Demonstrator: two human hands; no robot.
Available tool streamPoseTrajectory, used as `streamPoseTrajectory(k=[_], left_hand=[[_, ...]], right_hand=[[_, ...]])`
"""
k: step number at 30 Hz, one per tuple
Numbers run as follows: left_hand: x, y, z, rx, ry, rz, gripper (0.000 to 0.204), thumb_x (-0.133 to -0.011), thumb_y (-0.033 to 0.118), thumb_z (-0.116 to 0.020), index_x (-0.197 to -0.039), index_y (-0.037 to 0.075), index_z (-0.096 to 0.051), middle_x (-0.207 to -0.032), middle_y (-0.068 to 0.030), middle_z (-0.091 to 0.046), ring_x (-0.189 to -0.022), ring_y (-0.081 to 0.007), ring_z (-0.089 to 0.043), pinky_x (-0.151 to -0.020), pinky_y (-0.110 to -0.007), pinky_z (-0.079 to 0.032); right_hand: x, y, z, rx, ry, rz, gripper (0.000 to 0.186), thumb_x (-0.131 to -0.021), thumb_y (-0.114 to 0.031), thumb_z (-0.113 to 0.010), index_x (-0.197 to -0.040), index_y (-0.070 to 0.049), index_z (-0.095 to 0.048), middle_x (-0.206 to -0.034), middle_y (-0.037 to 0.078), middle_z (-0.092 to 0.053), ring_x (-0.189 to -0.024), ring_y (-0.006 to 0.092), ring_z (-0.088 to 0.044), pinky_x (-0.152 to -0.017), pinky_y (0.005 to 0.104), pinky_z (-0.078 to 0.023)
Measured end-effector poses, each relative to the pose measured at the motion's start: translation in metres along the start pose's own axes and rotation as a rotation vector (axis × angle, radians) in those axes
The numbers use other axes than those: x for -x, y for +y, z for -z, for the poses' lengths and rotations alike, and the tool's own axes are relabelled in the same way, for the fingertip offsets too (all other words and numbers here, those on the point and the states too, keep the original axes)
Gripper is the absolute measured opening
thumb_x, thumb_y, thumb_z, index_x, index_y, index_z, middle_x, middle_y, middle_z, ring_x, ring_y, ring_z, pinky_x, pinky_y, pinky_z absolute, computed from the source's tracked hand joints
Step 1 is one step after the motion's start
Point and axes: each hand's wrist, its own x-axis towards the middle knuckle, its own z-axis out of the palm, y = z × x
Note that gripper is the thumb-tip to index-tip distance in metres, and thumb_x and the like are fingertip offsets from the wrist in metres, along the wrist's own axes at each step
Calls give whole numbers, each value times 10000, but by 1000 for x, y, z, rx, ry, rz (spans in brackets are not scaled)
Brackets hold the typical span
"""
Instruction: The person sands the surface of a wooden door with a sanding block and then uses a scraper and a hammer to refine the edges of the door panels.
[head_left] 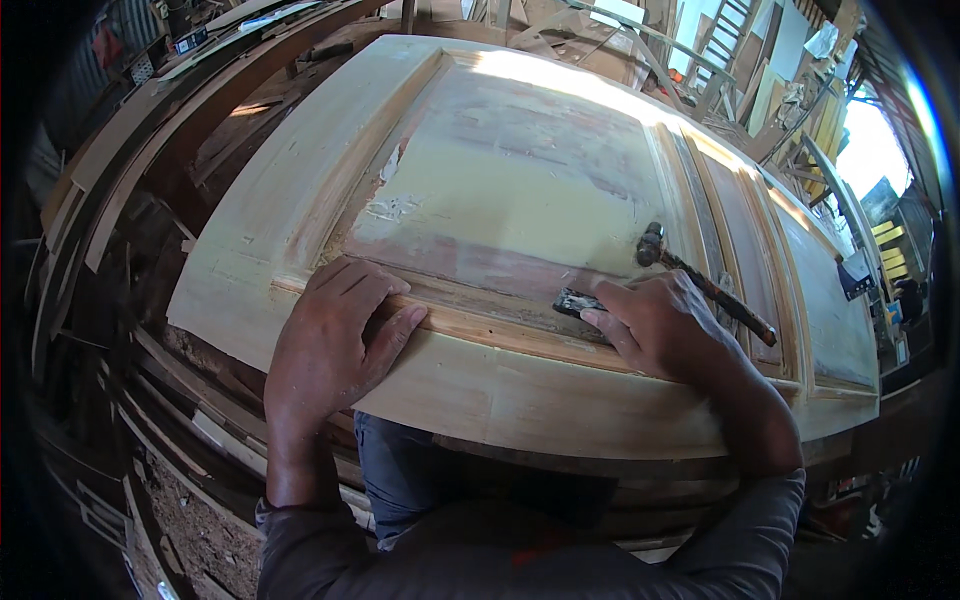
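Observation:
A pale wooden panelled door [500,408] lies flat before me, its centre panel [470,200] patched with cream and white filler over pinkish wood. My left hand [335,335] rests on the near moulding [500,335] at its left end, fingers bent over it and thumb apart. My right hand [660,325] grips a small dark, speckled hand tool [577,301] at the inner edge of that moulding, toward its right part; the tool's exact kind is unclear. Just beyond that hand, a hammer [735,305] with a worn wooden handle lies diagonally across the door's mouldings.
Long boards [150,140] and wood offcuts lie along the left and below the door. Behind it stand timber frames [640,45] and leaning sheets. A bright opening [870,150] is at the right, with a dark clamp-like object [855,275] near the door's right edge.

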Motion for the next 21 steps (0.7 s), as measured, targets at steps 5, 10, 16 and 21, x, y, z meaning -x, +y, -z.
streamPoseTrajectory(k=[5,10,16,21], left_hand=[[-2,8,-3,-51,8,-20,289,-973,248,-801,-969,-20,-695,-969,-182,-687,-999,-424,-660,-961,-499,-537],[1,7,0,-61,-1,4,296,-973,257,-804,-969,-19,-696,-986,-182,-681,-1030,-415,-655,-966,-500,-535],[-2,11,-2,-80,-20,9,310,-965,268,-816,-1007,-24,-718,-989,-184,-699,-1015,-420,-667,-969,-496,-543],[3,5,0,-49,-1,24,313,-958,263,-829,-1071,-17,-748,-993,-179,-711,-962,-398,-673,-902,-467,-544]], right_hand=[[-2,-2,-7,-44,108,-35,309,-1034,-228,-712,-1313,-95,-721,-736,219,-680,-740,450,-711,-682,539,-539],[-6,15,-29,-139,224,75,298,-1024,-232,-719,-1301,-124,-737,-778,202,-702,-754,444,-711,-700,526,-547],[-8,27,-27,-131,164,81,253,-1027,-255,-724,-1229,-108,-763,-824,206,-705,-783,444,-702,-697,537,-524],[-11,20,-18,-155,191,143,251,-1039,-266,-717,-1213,-91,-766,-820,217,-696,-775,449,-688,-693,540,-516]])
